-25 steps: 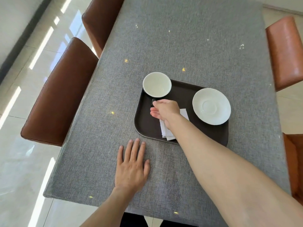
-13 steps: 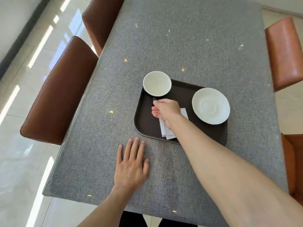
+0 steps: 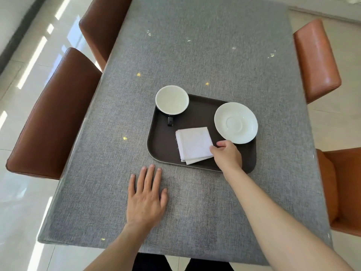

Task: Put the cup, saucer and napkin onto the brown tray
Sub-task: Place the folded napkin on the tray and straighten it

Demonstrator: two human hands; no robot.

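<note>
We see the dark brown rectangular plastic tray [image 3: 162,145] holding all three: black cup with white interior [image 3: 172,100] at ten o'clock, round white ceramic saucer [image 3: 236,122] at two, folded white cloth napkin [image 3: 194,145] centre. Our right hand [image 3: 227,155] pinches the napkin's right edge; our left hand [image 3: 146,199] lies flat, fingers spread, on the grey woven table [image 3: 195,45].

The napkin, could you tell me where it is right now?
The napkin lies folded on the brown tray, near its front edge, between the cup and saucer, with the right hand touching its right corner.
</note>
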